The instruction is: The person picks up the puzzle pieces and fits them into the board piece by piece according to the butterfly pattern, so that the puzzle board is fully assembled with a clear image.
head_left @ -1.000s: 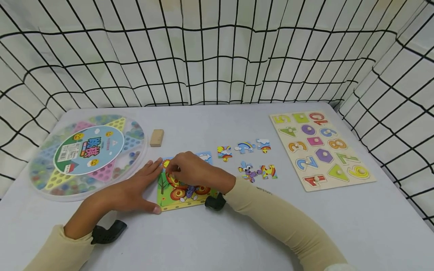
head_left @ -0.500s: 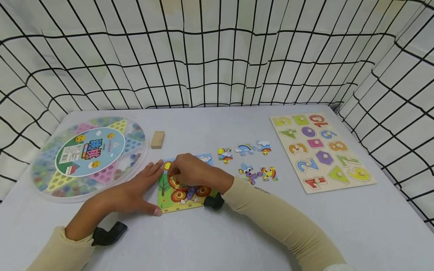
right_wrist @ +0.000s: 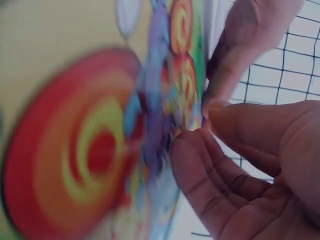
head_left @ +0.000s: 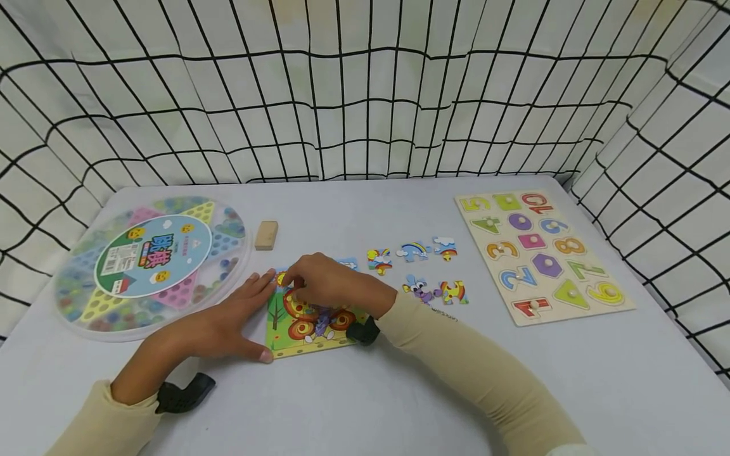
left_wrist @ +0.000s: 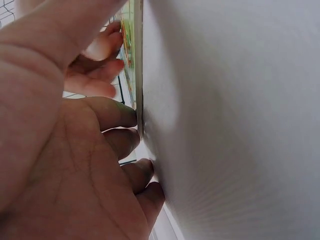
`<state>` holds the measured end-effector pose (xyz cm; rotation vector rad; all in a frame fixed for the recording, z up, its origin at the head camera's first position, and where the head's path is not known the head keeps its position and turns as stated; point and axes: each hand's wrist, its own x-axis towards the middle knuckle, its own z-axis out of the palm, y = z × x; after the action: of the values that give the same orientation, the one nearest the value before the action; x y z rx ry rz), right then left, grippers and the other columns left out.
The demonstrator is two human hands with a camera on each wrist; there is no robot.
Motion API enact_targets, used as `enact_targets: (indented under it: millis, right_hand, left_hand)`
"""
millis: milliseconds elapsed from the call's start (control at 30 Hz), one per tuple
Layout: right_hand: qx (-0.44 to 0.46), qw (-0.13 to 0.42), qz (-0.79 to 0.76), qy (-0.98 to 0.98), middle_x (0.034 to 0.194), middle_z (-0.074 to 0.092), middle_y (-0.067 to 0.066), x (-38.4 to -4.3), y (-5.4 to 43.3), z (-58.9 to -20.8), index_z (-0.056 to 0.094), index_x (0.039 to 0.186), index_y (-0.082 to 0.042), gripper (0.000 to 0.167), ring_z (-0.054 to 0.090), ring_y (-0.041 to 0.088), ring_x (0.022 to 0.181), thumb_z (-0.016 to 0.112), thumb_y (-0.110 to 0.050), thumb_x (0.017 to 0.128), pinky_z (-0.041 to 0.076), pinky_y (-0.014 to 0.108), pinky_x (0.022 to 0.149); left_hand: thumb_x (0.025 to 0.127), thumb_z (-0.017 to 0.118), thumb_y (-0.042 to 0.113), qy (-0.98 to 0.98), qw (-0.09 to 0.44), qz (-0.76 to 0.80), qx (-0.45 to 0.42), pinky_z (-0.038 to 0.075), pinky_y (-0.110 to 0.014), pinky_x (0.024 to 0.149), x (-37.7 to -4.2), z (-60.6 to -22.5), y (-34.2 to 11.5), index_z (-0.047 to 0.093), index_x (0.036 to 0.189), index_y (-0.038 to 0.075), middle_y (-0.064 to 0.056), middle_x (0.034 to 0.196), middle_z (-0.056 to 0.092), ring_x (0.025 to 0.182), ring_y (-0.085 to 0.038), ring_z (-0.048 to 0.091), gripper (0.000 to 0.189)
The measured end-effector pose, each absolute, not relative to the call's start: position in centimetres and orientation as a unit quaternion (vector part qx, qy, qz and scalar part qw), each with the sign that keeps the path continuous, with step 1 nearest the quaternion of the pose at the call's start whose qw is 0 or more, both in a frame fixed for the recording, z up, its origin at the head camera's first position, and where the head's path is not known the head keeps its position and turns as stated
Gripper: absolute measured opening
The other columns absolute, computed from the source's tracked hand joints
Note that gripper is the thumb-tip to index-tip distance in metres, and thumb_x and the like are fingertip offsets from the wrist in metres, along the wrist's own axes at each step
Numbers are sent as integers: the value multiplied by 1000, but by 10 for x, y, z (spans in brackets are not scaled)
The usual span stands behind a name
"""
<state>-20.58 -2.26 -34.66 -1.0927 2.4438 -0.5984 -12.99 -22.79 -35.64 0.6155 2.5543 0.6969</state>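
A jigsaw puzzle board (head_left: 285, 342) with a butterfly picture lies in front of me in the head view. My left hand (head_left: 219, 326) is spread along its left side, thumb at the near corner and fingertips at the far corner; the left wrist view has those fingers (left_wrist: 120, 112) at the board's edge. My right hand (head_left: 327, 282) is bent over the board's upper left part, hiding much of the picture's top. In the right wrist view its thumb (right_wrist: 245, 122) and index finger (right_wrist: 192, 160) stand a little apart at the picture surface, with no loose piece showing between them.
Several loose puzzle pieces (head_left: 422, 289) lie right of the board. A wooden block (head_left: 266, 235) sits beyond it. At left is a round Chinese checkers set (head_left: 154, 253) with marbles; at right, a number and shape peg board (head_left: 530, 247). Black netting (head_left: 365, 101) surrounds the table.
My right hand stays over the same part of the board, and its thumb and index finger have spread slightly apart. The left hand holds its place at the board's edge.
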Motion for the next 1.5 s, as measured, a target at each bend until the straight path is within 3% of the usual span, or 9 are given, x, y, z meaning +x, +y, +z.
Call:
enact_targets:
  millis: [367,833,1500]
  right_hand:
    - [-401,175,-262,860,102,67,-2,-216,5,-333,70,117,-7,23,59,7,91,62,-14,96,47,17,80]
    - [-372,175,-301,860,112,69,3,-222,46,-325,70,117,-6,23,62,10,90,63,-11,96,50,20,78]
    - [-361,152,-331,859,99,68,-2,-222,95,-327,70,115,-5,23,62,11,88,66,-12,94,53,22,78]
  left_hand:
    - [70,79,57,923,212,236,215,12,-65,109,-130,-355,-227,16,155,2,-12,163,-1,145,-41,-6,119]
    - [70,80,56,925,219,231,206,12,-64,110,-131,-356,-226,15,155,3,-12,163,-2,145,-40,-7,120]
    - [70,80,57,926,210,229,212,12,-64,110,-130,-360,-227,14,156,5,-10,163,-2,146,-39,-7,120]
